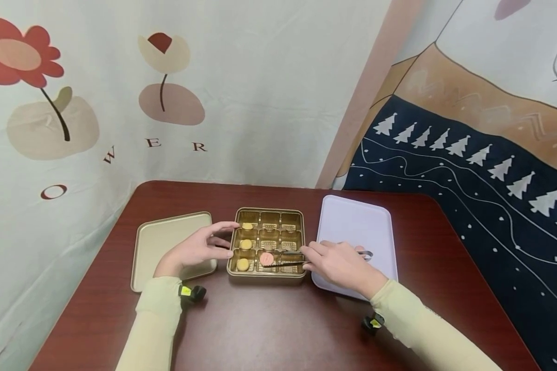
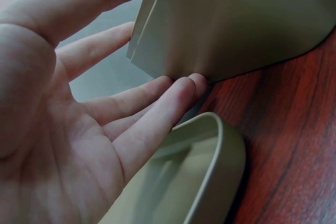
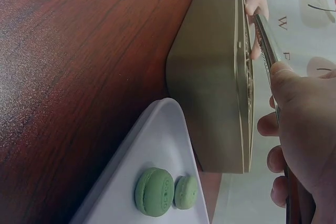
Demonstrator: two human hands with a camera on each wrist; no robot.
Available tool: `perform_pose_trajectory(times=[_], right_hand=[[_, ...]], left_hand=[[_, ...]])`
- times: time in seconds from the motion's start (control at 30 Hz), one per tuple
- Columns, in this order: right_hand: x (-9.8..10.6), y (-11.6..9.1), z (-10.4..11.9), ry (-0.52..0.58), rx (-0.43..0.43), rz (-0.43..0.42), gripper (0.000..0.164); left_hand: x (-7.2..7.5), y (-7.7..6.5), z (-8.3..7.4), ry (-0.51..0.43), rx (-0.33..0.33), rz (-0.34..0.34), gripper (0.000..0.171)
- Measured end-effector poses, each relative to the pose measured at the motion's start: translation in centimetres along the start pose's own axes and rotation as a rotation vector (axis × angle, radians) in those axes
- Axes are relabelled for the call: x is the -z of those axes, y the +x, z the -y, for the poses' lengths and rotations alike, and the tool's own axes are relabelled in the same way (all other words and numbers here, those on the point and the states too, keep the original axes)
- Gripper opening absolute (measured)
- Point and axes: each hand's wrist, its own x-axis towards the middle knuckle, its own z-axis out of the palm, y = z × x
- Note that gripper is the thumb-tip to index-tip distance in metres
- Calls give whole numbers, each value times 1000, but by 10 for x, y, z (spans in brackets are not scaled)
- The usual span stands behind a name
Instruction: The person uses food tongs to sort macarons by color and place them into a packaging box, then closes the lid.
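A gold box [image 1: 266, 276] with a divided insert stands mid-table. Yellow macarons [image 1: 243, 265] sit in its left column, one per compartment. My left hand [image 1: 192, 252] touches the box's left side, with thumb and fingers spread along the rim and wall. In the left wrist view those fingers look fairly straight. My right hand [image 1: 341, 265] grips metal tongs [image 1: 290, 264] that reach leftward over the front row. A pink macaron [image 1: 266, 259] is between the tong tips at the front middle compartment. Whether it touches the compartment's floor, I cannot tell.
Right of the box lies a pale lilac tray [image 1: 353, 219], partly under my right hand. Green macarons [image 3: 155, 191] rest on it in the right wrist view. The box's lid [image 1: 167, 242] lies at the left, behind my left hand. Patterned curtains hang behind the table.
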Motion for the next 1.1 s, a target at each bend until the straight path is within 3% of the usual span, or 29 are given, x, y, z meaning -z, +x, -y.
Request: perform_pose_trajectory(times=[0.43, 0.8, 1.1], right_hand=[[2, -2, 0, 5, -71, 88, 39], [-1, -5, -3, 11, -70, 49, 39], [7, -21, -12, -2, -110, 25, 42]], left_hand=[[0, 1, 3, 4, -17, 5, 75], [1, 0, 7, -19, -22, 4, 75], [1, 0, 6, -18, -28, 8, 75]])
